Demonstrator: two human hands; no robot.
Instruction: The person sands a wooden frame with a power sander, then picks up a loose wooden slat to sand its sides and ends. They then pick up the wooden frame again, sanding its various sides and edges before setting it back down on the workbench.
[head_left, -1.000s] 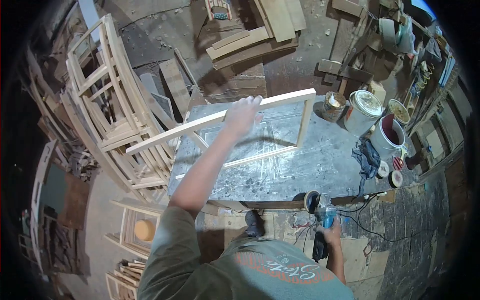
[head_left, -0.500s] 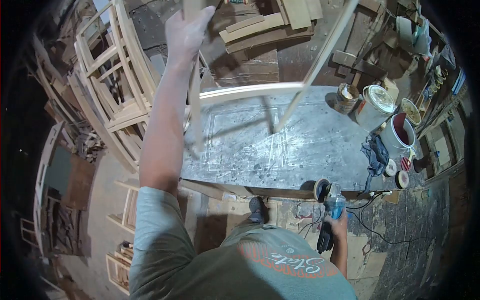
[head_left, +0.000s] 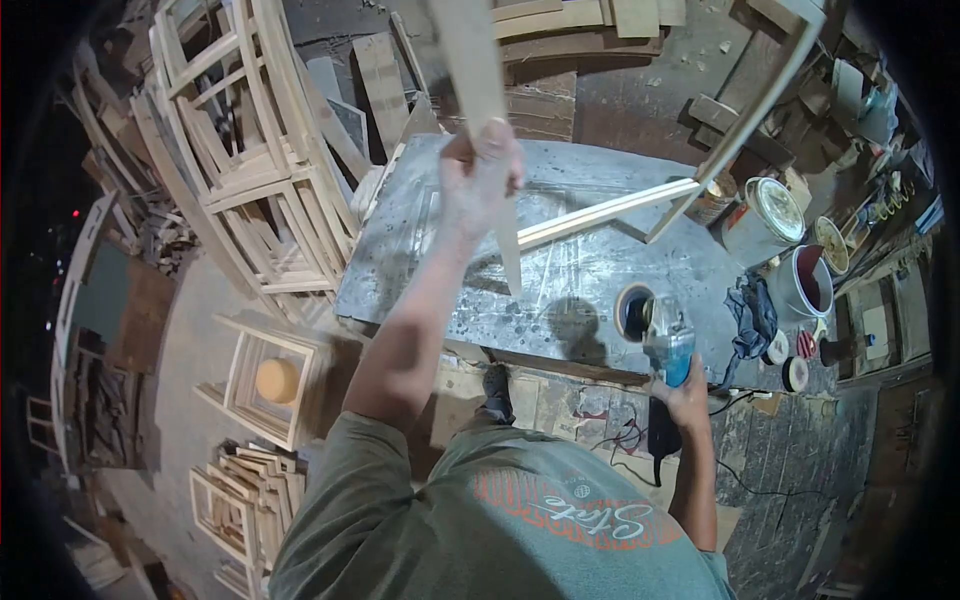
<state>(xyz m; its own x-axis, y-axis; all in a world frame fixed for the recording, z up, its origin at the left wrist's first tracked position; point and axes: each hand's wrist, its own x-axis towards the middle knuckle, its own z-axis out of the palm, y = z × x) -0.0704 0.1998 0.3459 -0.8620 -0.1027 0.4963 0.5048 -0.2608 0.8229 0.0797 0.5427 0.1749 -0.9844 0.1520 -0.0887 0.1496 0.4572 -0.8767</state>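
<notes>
My left hand [head_left: 482, 172] is closed around one leg of a pale wooden frame [head_left: 610, 212], which stands tilted over the metal-topped table [head_left: 400, 262]. The frame has two long legs joined by a crosspiece. Low at the right, my right hand [head_left: 686, 398] grips a blue angle grinder [head_left: 670, 345] by its body. Its round disc [head_left: 634, 310] faces the tabletop near the front edge; whether it touches the surface I cannot tell.
Stacked wooden frames [head_left: 285, 190] stand at the left, with more on the floor. Buckets [head_left: 765, 218], a dark cloth [head_left: 750, 315] and small discs [head_left: 795, 374] lie along the right side. A power cord [head_left: 770, 490] trails over the floor.
My left hand has come down and right, swinging the wooden frame over the table to the right. My right hand has raised the grinder forward over the table's edge.
</notes>
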